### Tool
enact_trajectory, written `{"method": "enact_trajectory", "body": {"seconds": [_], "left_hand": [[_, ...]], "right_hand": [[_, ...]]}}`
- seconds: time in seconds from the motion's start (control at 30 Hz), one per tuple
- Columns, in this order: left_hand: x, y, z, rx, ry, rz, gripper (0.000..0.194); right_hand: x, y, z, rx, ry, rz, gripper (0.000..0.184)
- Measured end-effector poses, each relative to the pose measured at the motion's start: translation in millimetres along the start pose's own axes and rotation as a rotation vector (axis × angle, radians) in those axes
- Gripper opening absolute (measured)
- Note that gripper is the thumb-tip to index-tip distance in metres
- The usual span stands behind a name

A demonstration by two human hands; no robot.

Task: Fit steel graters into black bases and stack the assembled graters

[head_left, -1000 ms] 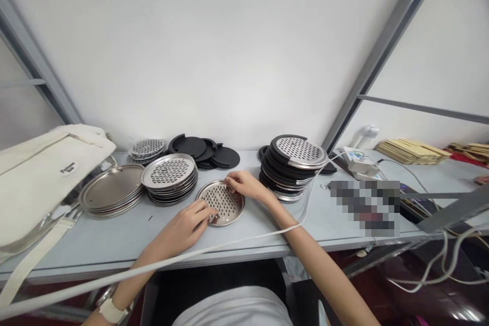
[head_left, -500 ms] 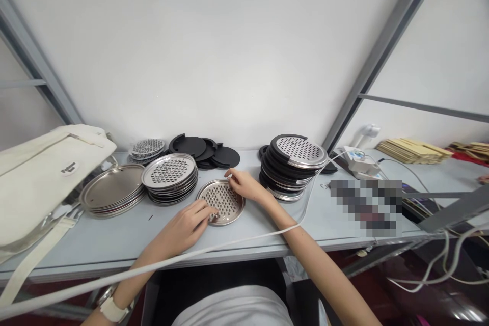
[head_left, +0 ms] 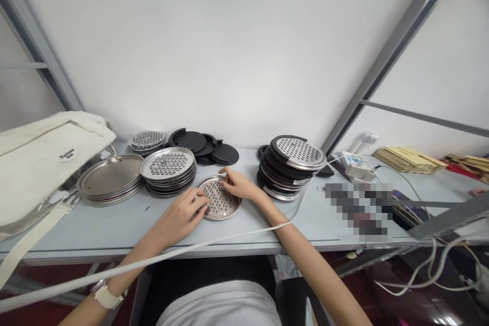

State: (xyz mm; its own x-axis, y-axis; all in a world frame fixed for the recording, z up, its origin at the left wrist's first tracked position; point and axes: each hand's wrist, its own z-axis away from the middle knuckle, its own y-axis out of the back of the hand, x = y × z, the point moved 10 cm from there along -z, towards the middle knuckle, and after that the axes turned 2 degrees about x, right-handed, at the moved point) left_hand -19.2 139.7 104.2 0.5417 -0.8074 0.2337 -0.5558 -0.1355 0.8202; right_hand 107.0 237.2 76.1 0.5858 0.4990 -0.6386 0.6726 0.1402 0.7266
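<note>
Lots sits left of the grater plate (head_left: 221,201): cream bag (head_left: 49,168) furthest off, plain metal plates (head_left: 111,175) nearer, then a grater stack (head_left: 170,165) just beside it. Left hand (head_left: 184,215) curls over the plate's left edge; can't tell if it's really gripping. Plate itself lies flat on the table (head_left: 126,228), between both hands. Right hand (head_left: 242,186) is at its far rim, index finger and thumb narrowly parted, can't tell if the rim's pinched. That's what's new: a second ago those fingertips were bunched there, now the finger pokes past. Plate's barely budged, so I'd call it a finger reset, same plate being worked. Black-edged stack (head_left: 284,172) sits to its right.
</note>
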Motion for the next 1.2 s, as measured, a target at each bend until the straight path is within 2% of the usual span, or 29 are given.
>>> {"method": "enact_trajectory", "body": {"seconds": [0.07, 0.17, 0.37, 0.47, 0.63, 0.77, 1.0, 1.2], "left_hand": [[-5.7, 0.3, 0.6, 0.016, 0.030, -0.011, 0.023], [-6.4, -3.4, 2.4, 0.016, -0.011, -0.037, 0.023], [4.6, -13.5, 4.3, -0.060, -0.105, -0.001, 0.027], [11.5, -10.9, 2.9, -0.066, -0.128, -0.002, 0.028], [18.5, -8.7, 0.6, -0.098, -0.142, 0.008, 0.032], [17.3, -7.0, 0.4, -0.095, -0.114, 0.007, 0.034], [-5.3, -7.4, 2.0, -0.086, 0.073, 0.001, 0.037], [-10.2, -16.5, 3.6, -0.129, 0.071, 0.026, 0.040]], "right_hand": [[0.2, -1.0, -1.4, 0.005, 0.007, -0.004, 0.026], [-0.1, -1.0, -3.3, 0.013, 0.020, -0.025, 0.025], [-1.3, -2.2, -5.4, 0.041, 0.062, -0.028, 0.031], [-5.3, -4.6, -6.0, 0.053, 0.102, -0.010, 0.035], [-14.1, -5.6, -6.5, 0.075, 0.135, 0.005, 0.030], [-23.5, -9.1, -4.8, 0.037, 0.130, -0.059, 0.027], [-41.9, -18.5, -1.1, -0.056, 0.124, -0.267, 0.033], [-37.8, -3.2, 0.7, 0.106, 0.092, -0.199, 0.036]]}}
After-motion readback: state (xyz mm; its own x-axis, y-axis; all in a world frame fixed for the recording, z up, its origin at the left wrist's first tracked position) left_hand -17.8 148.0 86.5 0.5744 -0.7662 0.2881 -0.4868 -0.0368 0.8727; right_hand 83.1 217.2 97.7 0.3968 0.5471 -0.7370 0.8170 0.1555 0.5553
